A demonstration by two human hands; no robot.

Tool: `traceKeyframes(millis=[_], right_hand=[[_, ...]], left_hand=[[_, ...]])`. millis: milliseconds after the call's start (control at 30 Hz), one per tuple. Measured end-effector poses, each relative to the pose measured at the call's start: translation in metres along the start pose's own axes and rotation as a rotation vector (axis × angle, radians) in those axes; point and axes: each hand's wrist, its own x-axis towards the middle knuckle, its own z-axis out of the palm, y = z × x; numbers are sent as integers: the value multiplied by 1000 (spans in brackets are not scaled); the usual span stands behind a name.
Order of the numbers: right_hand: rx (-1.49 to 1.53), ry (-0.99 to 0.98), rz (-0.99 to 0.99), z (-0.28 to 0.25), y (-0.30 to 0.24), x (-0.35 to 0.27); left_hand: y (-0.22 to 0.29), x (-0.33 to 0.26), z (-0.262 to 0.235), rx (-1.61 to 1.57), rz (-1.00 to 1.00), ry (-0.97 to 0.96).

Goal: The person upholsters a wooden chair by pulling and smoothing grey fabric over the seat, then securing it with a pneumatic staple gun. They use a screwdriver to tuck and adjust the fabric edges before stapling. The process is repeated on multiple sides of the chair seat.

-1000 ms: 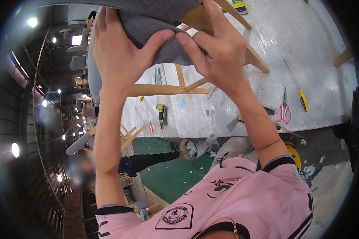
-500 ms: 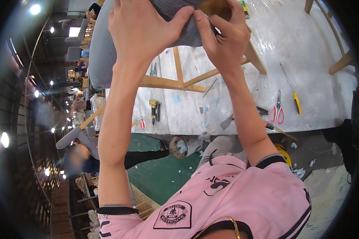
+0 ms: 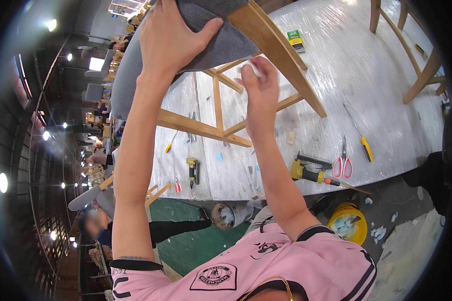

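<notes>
A chair with grey fabric padding (image 3: 218, 42) and a wooden frame (image 3: 271, 42) lies tipped on the table. My left hand (image 3: 168, 45) grips its padded part, thumb stretched over the cloth and the other fingers partly out of sight at the top edge. Beside the wooden legs, below the fabric's corner, my right hand (image 3: 260, 93) is raised apart from the chair. Its fingers curl round a small white piece (image 3: 252, 67), slightly blurred, whose kind I cannot make out.
On the plastic-wrapped table (image 3: 346, 90) lie red-handled scissors (image 3: 343, 163), a yellow screwdriver (image 3: 365, 148), two staple guns (image 3: 306, 173) (image 3: 192, 170) and a green box (image 3: 295, 41). Another wooden frame (image 3: 417, 80) stands right. A yellow bucket (image 3: 359, 231) holds scraps; a person (image 3: 105, 220) is at left.
My right hand has let go of the fabric edge and moved down, away from the chair, with a white piece in it. My left hand stays on the padding. The view has shifted.
</notes>
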Motion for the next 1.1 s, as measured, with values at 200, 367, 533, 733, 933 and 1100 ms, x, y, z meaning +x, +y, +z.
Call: traceKeyframes(millis=[200,367,533,733,933,1100], right_hand=[[475,-151,129,47,4,61],[573,-68,92,65,31,82],[695,-115,133,85,57,124],[628,-316,210,77,67,153],[412,-403,418,54,63,146],[-390,-449,984,-195,92,-49]], left_hand=[[0,14,3,-22,-44,-42],[-7,19,6,-45,-59,-76],[-10,28,8,-56,-12,-63],[-11,28,26,72,-9,88],[-26,46,56,141,67,299],[-46,56,76,148,39,312]])
